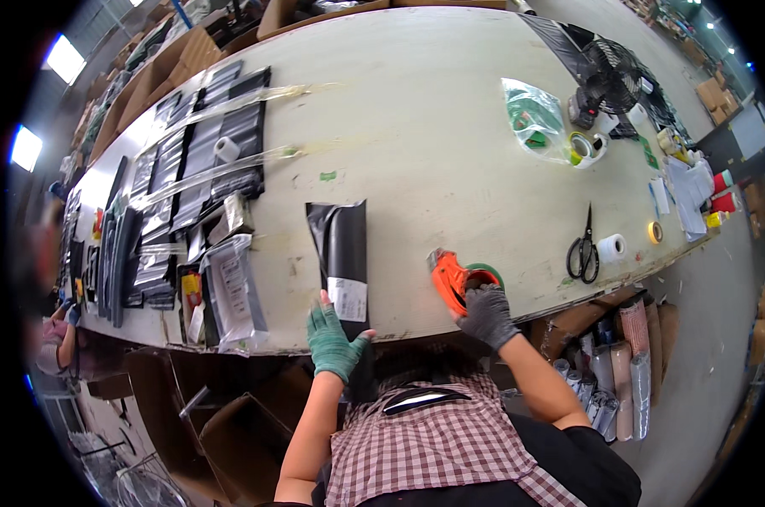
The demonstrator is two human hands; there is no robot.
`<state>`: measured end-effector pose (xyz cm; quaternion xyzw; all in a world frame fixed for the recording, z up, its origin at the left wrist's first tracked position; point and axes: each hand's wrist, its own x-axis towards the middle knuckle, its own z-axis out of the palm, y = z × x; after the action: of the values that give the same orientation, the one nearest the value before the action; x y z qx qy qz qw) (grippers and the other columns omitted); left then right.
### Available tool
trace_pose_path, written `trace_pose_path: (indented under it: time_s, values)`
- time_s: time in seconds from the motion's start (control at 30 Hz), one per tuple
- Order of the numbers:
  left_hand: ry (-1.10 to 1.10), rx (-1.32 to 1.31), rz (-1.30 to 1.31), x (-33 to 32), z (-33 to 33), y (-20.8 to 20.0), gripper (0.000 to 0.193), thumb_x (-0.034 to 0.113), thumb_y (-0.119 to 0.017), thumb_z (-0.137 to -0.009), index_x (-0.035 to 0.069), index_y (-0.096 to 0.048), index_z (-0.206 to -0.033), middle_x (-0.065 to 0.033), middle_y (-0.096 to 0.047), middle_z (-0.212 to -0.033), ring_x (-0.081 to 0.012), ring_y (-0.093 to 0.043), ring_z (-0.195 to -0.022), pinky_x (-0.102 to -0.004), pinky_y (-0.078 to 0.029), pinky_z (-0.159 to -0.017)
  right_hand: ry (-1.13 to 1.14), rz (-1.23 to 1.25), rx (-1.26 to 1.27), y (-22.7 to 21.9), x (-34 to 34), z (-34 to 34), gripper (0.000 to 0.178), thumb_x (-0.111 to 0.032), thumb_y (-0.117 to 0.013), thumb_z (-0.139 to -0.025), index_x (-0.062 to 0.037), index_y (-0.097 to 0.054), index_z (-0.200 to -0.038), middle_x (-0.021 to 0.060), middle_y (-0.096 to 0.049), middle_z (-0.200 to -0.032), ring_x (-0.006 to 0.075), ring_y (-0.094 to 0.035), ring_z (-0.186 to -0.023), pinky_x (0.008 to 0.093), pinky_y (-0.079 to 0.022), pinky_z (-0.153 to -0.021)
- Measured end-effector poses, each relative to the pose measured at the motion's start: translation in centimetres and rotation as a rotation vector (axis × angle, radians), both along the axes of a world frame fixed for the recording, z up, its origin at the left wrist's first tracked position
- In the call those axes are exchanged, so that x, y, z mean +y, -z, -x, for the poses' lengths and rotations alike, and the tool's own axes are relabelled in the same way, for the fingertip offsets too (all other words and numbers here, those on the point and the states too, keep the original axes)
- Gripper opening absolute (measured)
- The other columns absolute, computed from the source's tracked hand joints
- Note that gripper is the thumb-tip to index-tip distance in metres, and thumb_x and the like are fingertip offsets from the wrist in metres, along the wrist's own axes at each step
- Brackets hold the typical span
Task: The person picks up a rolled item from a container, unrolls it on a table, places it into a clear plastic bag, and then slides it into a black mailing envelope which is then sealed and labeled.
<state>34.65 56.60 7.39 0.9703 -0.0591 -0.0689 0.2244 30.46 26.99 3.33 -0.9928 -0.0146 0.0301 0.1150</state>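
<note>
A black plastic mailing bag (344, 241) with a white label (347, 297) lies lengthwise on the table (408, 110), its near end at the front edge. My left hand (335, 342), in a green glove, rests on the label's lower left part with fingers stretched and thumb apart. To the right, my right hand (487, 316), in a dark grey glove, is closed around an orange tape dispenser (450, 283). Green tape shows beside its fingers. The dispenser's metal end points away to the left, apart from the bag.
Several black bags (224, 118) lie at the left under clear strips. Black scissors (584, 258), a white roll (611, 247) and a small yellow tape roll (655, 232) lie on the right. A black fan (611, 76) stands at the far right. Cardboard boxes (239, 431) sit below the front edge.
</note>
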Motion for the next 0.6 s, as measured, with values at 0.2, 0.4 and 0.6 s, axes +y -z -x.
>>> trace_pose_path:
  time_s: [0.2, 0.4, 0.6]
  values:
    - [0.043, 0.861, 1.205, 2.5, 3.2, -5.3, 0.059, 0.044, -0.062, -0.089, -0.003, -0.055, -0.125, -0.0118, -0.064, -0.112, -0.0179, -0.060, -0.100, -0.0284, -0.046, -0.087, -0.653, -0.480, 0.194, -6.1, 3.8, 3.8, 0.041, -0.043, -0.073, -0.069, -0.0107, -0.067, -0.095, 0.0108, -0.067, -0.085, 0.0340, -0.062, -0.086, 0.0401, -0.050, -0.084]
    - [-0.240, 0.828, 1.354, 5.0, 7.3, -3.2, 0.020, 0.014, -0.067, -0.087, 0.000, -0.068, -0.102, -0.0031, -0.068, -0.083, -0.0085, -0.060, -0.070, -0.0211, -0.048, -0.062, -0.794, -0.708, 0.271, -6.4, 7.5, 5.6, 0.045, -0.043, -0.072, -0.070, -0.0069, -0.066, -0.097, 0.0154, -0.065, -0.085, 0.0367, -0.061, -0.088, 0.0411, -0.050, -0.084]
    - [-0.545, 0.121, 0.891, 13.2, 7.6, 0.6, 0.014, 0.014, -0.068, -0.086, 0.001, -0.070, -0.085, -0.0045, -0.066, -0.071, -0.0081, -0.056, -0.055, -0.0206, -0.045, -0.051, -0.115, -0.990, 0.808, -4.3, 2.5, 8.5, 0.054, -0.048, -0.070, -0.077, -0.0008, -0.068, -0.103, 0.0124, -0.067, -0.076, 0.0135, -0.061, -0.069, 0.0305, -0.050, -0.066]
